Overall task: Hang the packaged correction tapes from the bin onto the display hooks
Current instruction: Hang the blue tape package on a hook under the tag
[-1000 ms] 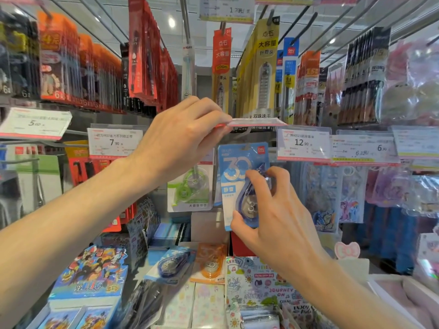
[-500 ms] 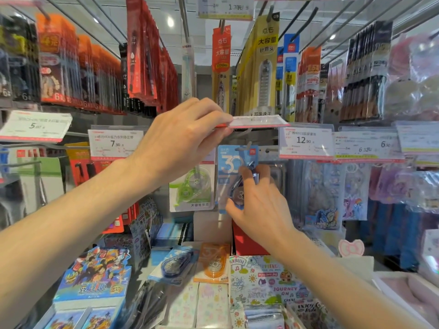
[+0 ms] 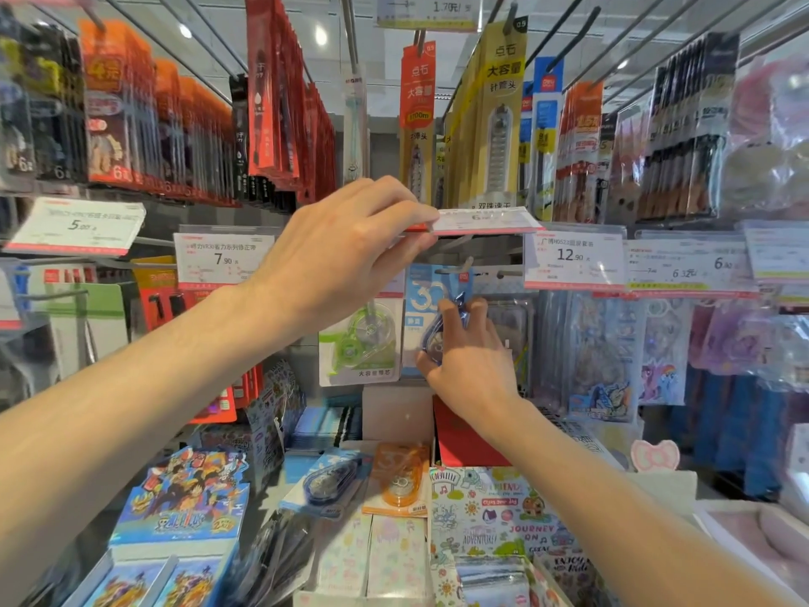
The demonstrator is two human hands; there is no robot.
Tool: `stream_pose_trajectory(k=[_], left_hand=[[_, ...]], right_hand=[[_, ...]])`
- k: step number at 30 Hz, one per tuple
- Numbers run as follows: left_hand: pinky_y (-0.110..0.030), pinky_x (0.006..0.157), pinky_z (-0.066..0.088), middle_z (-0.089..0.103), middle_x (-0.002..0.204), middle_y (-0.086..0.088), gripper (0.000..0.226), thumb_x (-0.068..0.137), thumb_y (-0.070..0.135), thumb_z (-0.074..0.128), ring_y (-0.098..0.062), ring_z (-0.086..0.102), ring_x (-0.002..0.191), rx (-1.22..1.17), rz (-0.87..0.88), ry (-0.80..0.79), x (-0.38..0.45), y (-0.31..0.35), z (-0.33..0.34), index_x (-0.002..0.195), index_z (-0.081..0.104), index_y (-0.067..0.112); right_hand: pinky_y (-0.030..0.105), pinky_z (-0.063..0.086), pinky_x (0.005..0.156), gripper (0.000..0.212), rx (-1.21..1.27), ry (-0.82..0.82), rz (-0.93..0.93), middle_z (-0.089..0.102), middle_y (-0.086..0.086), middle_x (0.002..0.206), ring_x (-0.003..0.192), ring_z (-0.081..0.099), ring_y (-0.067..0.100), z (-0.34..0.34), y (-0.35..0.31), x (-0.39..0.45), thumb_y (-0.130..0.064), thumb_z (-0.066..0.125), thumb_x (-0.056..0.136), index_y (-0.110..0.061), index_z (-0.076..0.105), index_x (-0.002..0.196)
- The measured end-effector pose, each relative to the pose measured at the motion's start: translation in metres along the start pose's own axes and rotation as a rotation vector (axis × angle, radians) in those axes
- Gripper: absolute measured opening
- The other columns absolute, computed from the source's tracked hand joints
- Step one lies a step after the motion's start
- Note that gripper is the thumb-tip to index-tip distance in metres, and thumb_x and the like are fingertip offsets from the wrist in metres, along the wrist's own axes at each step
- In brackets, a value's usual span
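Nearest me, below the display hook [image 3: 455, 270], two more packaged tapes, one blue [image 3: 326, 481] and one orange [image 3: 399, 479], lie waiting on the stock. Above them my right hand [image 3: 470, 357] pinches the blue correction tape pack [image 3: 431, 317], fingers closed on its blister, raising it to the hook. My left hand [image 3: 346, 251] grips the price tag [image 3: 486, 221], holding it flipped up above the hook. I judge the hanging step is underway; the hole seems to be at the hook's tip, though blur hides it. Next, push the pack back.
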State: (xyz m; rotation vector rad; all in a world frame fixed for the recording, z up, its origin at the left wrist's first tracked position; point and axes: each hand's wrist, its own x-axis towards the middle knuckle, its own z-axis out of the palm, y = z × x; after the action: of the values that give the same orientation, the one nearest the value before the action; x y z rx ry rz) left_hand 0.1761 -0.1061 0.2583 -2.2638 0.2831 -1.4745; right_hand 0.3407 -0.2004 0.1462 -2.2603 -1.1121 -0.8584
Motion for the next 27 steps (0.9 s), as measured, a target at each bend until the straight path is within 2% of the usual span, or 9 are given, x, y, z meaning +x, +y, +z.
stream_pose_trajectory(k=[4, 7, 9, 11, 15, 18, 20, 22, 27], left_hand=[[-0.049, 0.064, 0.057, 0.066, 0.116, -0.004, 0.036, 0.107, 0.037, 0.046, -0.025, 0.063, 0.097, -0.013, -0.011, -0.009, -0.001, -0.001, 0.001, 0.128, 0.065, 0.014], [-0.05, 0.066, 0.057, 0.065, 0.117, -0.003, 0.037, 0.107, 0.039, 0.047, -0.024, 0.063, 0.1, -0.037, -0.038, -0.011, -0.003, 0.0, 0.001, 0.13, 0.064, 0.015], [-0.05, 0.067, 0.056, 0.064, 0.118, -0.004, 0.038, 0.107, 0.039, 0.048, -0.025, 0.062, 0.101, -0.042, -0.041, -0.006, -0.005, 0.001, 0.001, 0.131, 0.063, 0.015], [-0.051, 0.067, 0.056, 0.065, 0.118, -0.006, 0.04, 0.107, 0.038, 0.048, -0.026, 0.062, 0.1, -0.034, -0.036, -0.001, -0.008, 0.003, 0.001, 0.133, 0.063, 0.013], [-0.051, 0.067, 0.055, 0.063, 0.119, -0.009, 0.042, 0.107, 0.038, 0.049, -0.029, 0.059, 0.101, -0.005, -0.022, -0.022, -0.015, 0.005, 0.003, 0.137, 0.06, 0.011], [-0.052, 0.07, 0.055, 0.062, 0.122, -0.011, 0.043, 0.107, 0.038, 0.05, -0.031, 0.059, 0.104, 0.002, -0.029, -0.044, -0.025, 0.007, 0.001, 0.138, 0.059, 0.01], [-0.052, 0.072, 0.055, 0.063, 0.122, -0.013, 0.041, 0.107, 0.037, 0.051, -0.032, 0.06, 0.104, -0.006, -0.04, -0.032, -0.039, 0.01, -0.002, 0.134, 0.062, 0.008], [-0.05, 0.075, 0.055, 0.063, 0.121, -0.013, 0.038, 0.107, 0.034, 0.051, -0.032, 0.062, 0.104, -0.01, -0.054, -0.038, -0.059, 0.013, -0.006, 0.129, 0.065, 0.006], [-0.048, 0.072, 0.056, 0.064, 0.118, -0.009, 0.032, 0.104, 0.03, 0.052, -0.028, 0.064, 0.101, -0.094, -0.18, -0.153, -0.125, 0.021, -0.01, 0.123, 0.066, 0.008]], right_hand=[[0.04, 0.051, 0.079, 0.075, 0.001, -0.002, -0.009, 0.03, 0.015, 0.143, 0.122, 0.048, 0.036, -0.001, 0.002, -0.004, -0.045, 0.059, 0.09, -0.021, 0.022, 0.151], [0.038, 0.049, 0.072, 0.08, -0.009, -0.025, -0.018, 0.028, 0.014, 0.144, 0.118, 0.05, 0.037, -0.007, 0.004, -0.008, -0.044, 0.058, 0.091, -0.021, 0.015, 0.154], [0.04, 0.052, 0.073, 0.079, -0.01, -0.066, -0.014, 0.026, 0.014, 0.146, 0.119, 0.05, 0.038, -0.013, 0.004, -0.012, -0.043, 0.057, 0.091, -0.022, 0.013, 0.154], [0.042, 0.054, 0.079, 0.073, -0.035, -0.091, -0.019, 0.03, 0.015, 0.146, 0.123, 0.049, 0.038, -0.019, 0.003, -0.02, -0.042, 0.055, 0.091, -0.019, 0.021, 0.152], [0.038, 0.05, 0.083, 0.048, -0.045, -0.11, -0.167, 0.052, 0.009, 0.124, 0.111, 0.054, 0.029, -0.029, -0.003, -0.04, -0.044, 0.053, 0.093, -0.014, 0.051, 0.131], [0.036, 0.052, 0.083, 0.044, 0.027, -0.257, -0.28, 0.054, -0.001, 0.115, 0.106, 0.056, 0.021, -0.033, -0.01, -0.055, -0.05, 0.051, 0.094, -0.019, 0.055, 0.125], [0.04, 0.052, 0.08, 0.038, 0.037, -0.345, -0.348, 0.055, -0.005, 0.105, 0.1, 0.057, 0.02, -0.032, -0.018, -0.063, -0.05, 0.05, 0.093, -0.021, 0.057, 0.116], [0.042, 0.052, 0.078, 0.031, 0.031, -0.4, -0.417, 0.06, -0.004, 0.1, 0.097, 0.059, 0.024, -0.028, -0.027, -0.068, -0.048, 0.051, 0.092, -0.021, 0.059, 0.104], [0.043, 0.054, 0.08, 0.029, -0.005, -0.564, -0.521, 0.068, 0.002, 0.104, 0.097, 0.063, 0.03, 0.004, -0.051, -0.069, -0.044, 0.052, 0.089, -0.023, 0.062, 0.106]])
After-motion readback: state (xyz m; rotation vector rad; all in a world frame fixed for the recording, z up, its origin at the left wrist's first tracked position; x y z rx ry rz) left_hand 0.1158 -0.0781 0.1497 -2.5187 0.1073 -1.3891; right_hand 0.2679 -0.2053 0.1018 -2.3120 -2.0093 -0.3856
